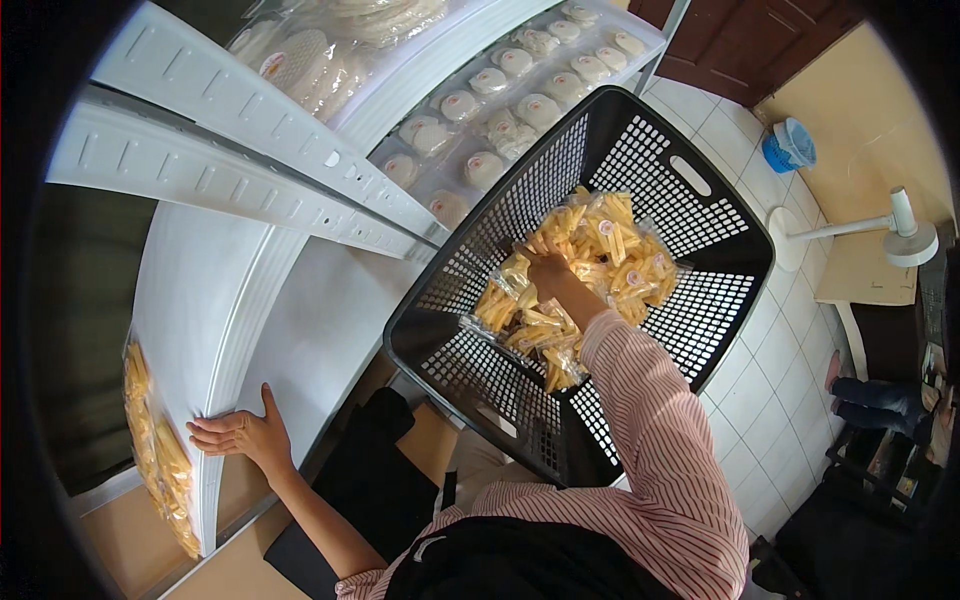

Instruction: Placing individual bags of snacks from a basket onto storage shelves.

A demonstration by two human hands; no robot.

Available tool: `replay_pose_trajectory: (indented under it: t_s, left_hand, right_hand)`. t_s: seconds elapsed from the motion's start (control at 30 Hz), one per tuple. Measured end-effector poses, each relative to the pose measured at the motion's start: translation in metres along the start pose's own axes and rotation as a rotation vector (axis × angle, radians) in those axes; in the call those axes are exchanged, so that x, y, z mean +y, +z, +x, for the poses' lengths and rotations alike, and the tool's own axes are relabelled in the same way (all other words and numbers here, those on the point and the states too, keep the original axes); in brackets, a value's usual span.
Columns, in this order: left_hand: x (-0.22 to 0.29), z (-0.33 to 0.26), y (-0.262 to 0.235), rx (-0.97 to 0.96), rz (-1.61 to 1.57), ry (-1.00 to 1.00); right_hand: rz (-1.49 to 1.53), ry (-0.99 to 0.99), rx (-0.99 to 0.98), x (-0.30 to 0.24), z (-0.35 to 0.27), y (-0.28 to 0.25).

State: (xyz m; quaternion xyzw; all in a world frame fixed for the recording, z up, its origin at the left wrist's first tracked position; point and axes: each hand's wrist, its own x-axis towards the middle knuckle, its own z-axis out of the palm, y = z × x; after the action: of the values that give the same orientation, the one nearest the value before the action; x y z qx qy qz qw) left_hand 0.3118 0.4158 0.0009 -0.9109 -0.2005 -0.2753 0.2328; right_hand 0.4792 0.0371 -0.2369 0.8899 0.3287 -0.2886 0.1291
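Black cloth [500, 560] at the lower edge sits closest to my remote viewpoint; ahead of it, a pink-and-dark striped sleeve [650, 400] leads to the right hand [548, 272], down among clear plastic bags of yellow, stick-shaped snacks [608, 240]. Its fingers are partly hidden, so I cannot tell whether they grip one. These bags lie heaped inside a tall black perforated plastic basket [600, 140]. I'd judge each light, slick and floppy, its sticks brittle; I would pinch the loose film rather than squeeze the middle. The left hand [245, 437], spread with its thumb raised, holds nothing and rests on the edge of a white metal shelf [190, 310], near more yellow snack packs [165, 460]. Farther up, another shelf bears packaged round whitish discs [540, 108]. Beyond the basket I see white floor tiles [780, 360], a blue bin [788, 150], a brown door [730, 45] and another person's dark-trousered legs [870, 405].
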Motion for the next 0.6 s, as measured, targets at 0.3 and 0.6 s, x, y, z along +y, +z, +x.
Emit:
replay_pose_trajectory:
  t_s: [0.3, 0.6]
  left_hand:
    - [-0.004, -0.003, -0.004, 0.004, -0.044, 0.029]
    - [0.006, 0.000, -0.039, -0.032, -0.401, -0.056]
  right_hand:
    - [0.012, -0.050, -0.152, -0.021, 0.001, -0.009]
    - [1.474, -0.127, 0.095, -0.004, -0.130, -0.042]
